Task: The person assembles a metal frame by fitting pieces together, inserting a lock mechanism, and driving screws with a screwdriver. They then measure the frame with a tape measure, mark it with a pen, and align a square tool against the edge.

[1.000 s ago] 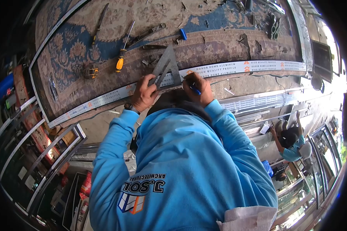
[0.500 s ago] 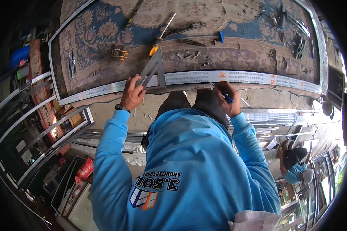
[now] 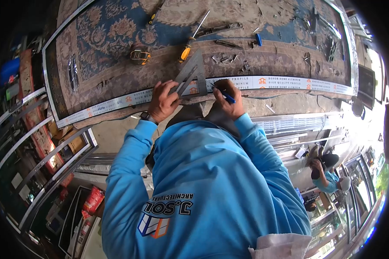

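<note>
My left hand [image 3: 163, 101], a watch on its wrist, grips the lower left edge of a grey metal speed square [image 3: 197, 72]. The square lies across a long aluminium profile [image 3: 285, 82] covered in printed protective film. Closed round a blue pen [image 3: 227, 97], my right hand [image 3: 230, 98] is just right of the square. The pen's tip is by the square's right edge, over the profile; whether it touches cannot be made out. Above the square lies a yellow-handled screwdriver [image 3: 185, 53].
A patterned carpet [image 3: 116, 30] covers the worktop inside the metal frame. On it lie a tape measure [image 3: 140, 56], a blue cap [image 3: 258, 39], pliers [image 3: 331, 48] and metal scraps. Metal frames [image 3: 30, 142] stand at left. Another person [image 3: 328, 179] crouches at lower right.
My left hand and the speed square have slid right along the profile. My right hand has brought the pen left, close to the square's edge. The view has shifted slightly.
</note>
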`<state>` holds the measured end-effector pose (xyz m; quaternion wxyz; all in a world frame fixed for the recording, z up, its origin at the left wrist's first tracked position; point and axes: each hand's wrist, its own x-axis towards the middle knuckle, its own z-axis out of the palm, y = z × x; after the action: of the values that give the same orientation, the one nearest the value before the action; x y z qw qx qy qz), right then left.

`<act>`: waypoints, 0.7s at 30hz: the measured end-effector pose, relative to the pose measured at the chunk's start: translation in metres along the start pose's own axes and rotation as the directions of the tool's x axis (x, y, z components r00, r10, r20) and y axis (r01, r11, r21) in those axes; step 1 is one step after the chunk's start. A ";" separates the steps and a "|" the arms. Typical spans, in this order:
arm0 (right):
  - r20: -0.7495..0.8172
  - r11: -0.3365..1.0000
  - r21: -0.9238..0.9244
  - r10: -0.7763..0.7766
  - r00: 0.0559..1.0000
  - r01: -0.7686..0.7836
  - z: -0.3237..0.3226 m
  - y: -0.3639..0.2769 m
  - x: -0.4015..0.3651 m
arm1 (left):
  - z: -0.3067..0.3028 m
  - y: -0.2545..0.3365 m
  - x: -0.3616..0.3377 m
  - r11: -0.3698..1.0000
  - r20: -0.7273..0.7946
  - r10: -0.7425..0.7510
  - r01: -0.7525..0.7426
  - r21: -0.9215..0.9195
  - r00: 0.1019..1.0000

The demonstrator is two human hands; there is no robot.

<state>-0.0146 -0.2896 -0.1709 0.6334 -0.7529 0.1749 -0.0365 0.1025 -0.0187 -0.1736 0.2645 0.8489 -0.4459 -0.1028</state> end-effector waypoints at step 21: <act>-0.019 0.988 -0.155 -0.021 1.000 0.018 0.006 -0.018 -0.009 | -0.005 0.002 0.005 0.999 -0.006 0.035 -0.035 -0.035 0.999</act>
<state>-0.0169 -0.2784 -0.1532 0.5708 -0.8011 0.1764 -0.0365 0.1062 -0.0217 -0.1685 0.2824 0.8364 -0.4582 -0.1035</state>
